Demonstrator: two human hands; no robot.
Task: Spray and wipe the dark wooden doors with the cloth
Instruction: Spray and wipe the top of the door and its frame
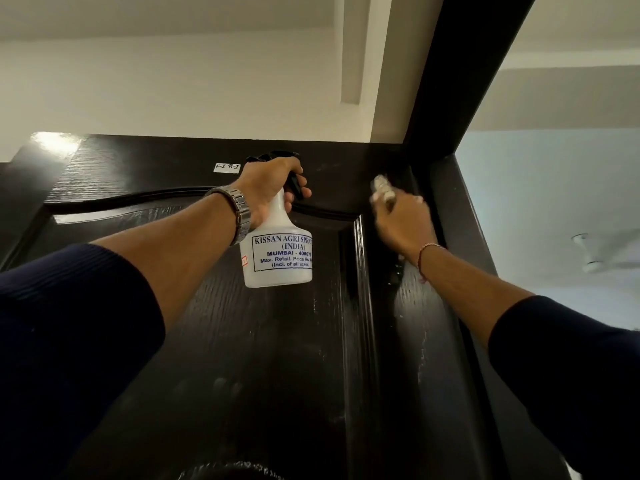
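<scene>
Near-black grained door point(270, 358) — white spray bottle point(277, 251), blue lettering — pale cloth point(381, 188)

Door top, hemmed on the right
Door frame point(446, 98) blocks the right; open wall point(173, 91) lies upper left above the door point(242, 341).

The cloth point(382, 190) is a blur, mostly hidden behind the right hand point(401, 223). The left hand point(266, 192) covers the neck of the spray bottle point(277, 251). The dark door point(277, 358) runs off the bottom edge.
</scene>
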